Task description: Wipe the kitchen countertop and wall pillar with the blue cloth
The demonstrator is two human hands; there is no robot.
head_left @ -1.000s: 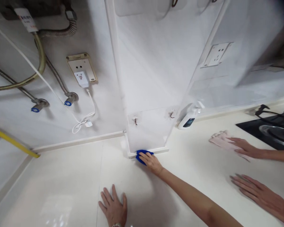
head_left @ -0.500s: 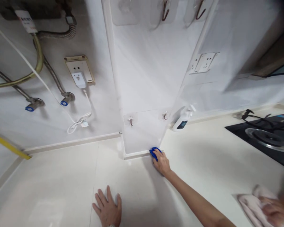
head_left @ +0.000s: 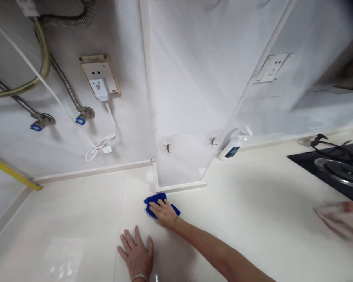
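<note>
A blue cloth (head_left: 151, 199) lies spread on the white countertop (head_left: 85, 211), close to the left front corner of the wall column (head_left: 188, 160). My right hand (head_left: 165, 213) presses down on the cloth, and its edges stick out around my fingers. Nearer to me and to the left, my left hand (head_left: 139, 252) rests flat on the countertop with its fingers spread and nothing in it. A bracelet or watch band circles that wrist.
A white spray bottle (head_left: 233, 147) stands right of the column. Beyond it is a black cooktop (head_left: 338, 164). Another person's blurred hand (head_left: 351, 207) holds a pale cloth (head_left: 338, 221) at the right edge. A plugged-in charger (head_left: 99, 90) and a yellow pipe (head_left: 14, 172) are at left.
My right hand has swept the blue cloth leftward along the column's base, and the cloth now lies more spread. My left hand stays in place. The other person's cloth has shifted.
</note>
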